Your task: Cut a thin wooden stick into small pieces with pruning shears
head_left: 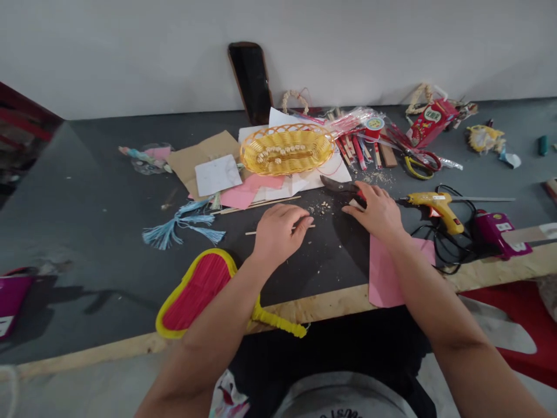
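Left hand [281, 229], fingertips together on a thin stick [251, 233], right hand [378, 210], fingers clamped around red-handled cutters [336, 184], yellow basket [278, 169] beyond

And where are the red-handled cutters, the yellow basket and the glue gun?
Red-handled cutters [338, 185]: head view, on its dark blade.
Yellow basket [282, 168]: head view, on its front wall.
Glue gun [420, 200]: head view, on its yellow body.
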